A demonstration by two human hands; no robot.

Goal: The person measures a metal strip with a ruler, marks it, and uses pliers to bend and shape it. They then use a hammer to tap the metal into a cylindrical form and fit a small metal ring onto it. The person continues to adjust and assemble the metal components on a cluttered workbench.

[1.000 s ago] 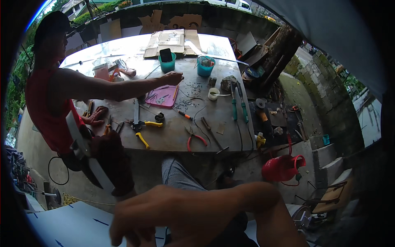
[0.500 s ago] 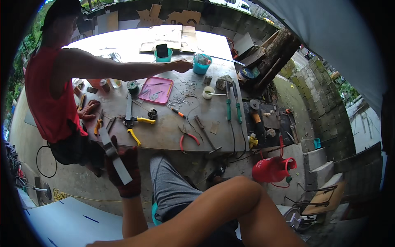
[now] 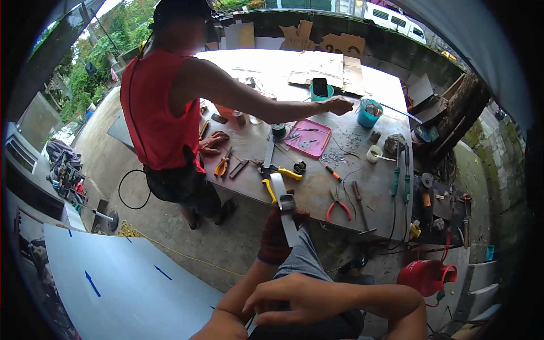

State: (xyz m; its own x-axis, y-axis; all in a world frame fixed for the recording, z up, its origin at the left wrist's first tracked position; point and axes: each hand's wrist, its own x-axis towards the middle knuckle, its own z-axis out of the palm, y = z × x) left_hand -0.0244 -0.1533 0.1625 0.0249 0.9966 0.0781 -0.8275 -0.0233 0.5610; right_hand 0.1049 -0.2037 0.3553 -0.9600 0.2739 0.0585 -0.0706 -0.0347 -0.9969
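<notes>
My left hand (image 3: 276,243), in a dark red glove, is closed on a flat metal strip (image 3: 290,229) with a darker buckle-like piece round its middle. It holds the strip up by the table's front edge, over my grey-clad knee. My bare right hand (image 3: 292,300) is bent back over my left forearm, fingers loosely curved and apart, with nothing in them; whether it touches the arm I cannot tell. Beyond the strip lie yellow-handled snips (image 3: 277,173). Red-handled pliers (image 3: 339,207) and a hammer (image 3: 361,207) lie to their right.
A person in red (image 3: 153,107) stands at the left, one arm reaching toward a teal bucket (image 3: 369,116). The metal table (image 3: 317,204) bears a pink tray (image 3: 311,152), soldering irons (image 3: 407,175) and orange pliers (image 3: 222,164). A red gas cylinder (image 3: 425,276) stands right; a pale sheet (image 3: 124,272) lies lower left.
The view has swung left, so the table sits further right in it. My right hand has come into view over my left forearm. The person's reaching hand is now apart from the bucket.
</notes>
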